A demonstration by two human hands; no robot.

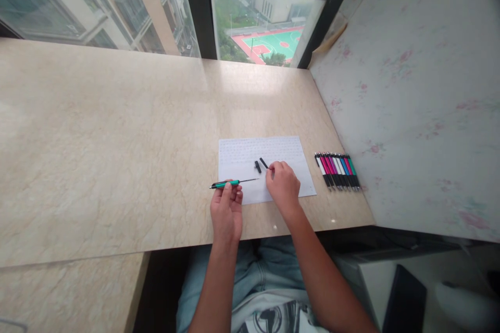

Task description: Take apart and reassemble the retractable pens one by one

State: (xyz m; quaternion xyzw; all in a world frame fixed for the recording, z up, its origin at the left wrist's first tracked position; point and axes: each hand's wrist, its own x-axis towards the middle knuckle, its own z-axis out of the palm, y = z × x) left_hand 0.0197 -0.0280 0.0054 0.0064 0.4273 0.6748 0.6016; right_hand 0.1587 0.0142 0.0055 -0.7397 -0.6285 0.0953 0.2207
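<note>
Head view: the green barrel (235,182) is in the left hand (226,213), over the left edge of the paper (253,195), towards the near edge of the table (117,156). That hand is half curled, palm turned up, with the thumb laid along the barrel and the fingers bent beneath it. From the barrel a thin dark refill (248,180) points right, its tip pale. The right hand (283,182) has its fingers bent and drawn together at the near end of a black tube (263,162); whether they grip it or only touch it, I cannot tell

The barrel should be light and stiff, probably hard plastic, smooth enough to roll between the fingers, so its middle looks the best hold. The refill seems the delicate part: slim, likely to bend if pushed sideways, better taken close to the barrel than by the tip. The tube is short, straight and matt; a pinch at one end should do. Just left of it on the paper lies a stubby black piece (258,166) with a small side projection

The paper is flat, thin and handwritten across its far half. Slim pens (338,171), glossy in several colours with dark lower ends, lie side by side near the table's right edge. The table has a polished, stone-like veining; the wall (422,130) beside it is pale and flower-patterned
</note>
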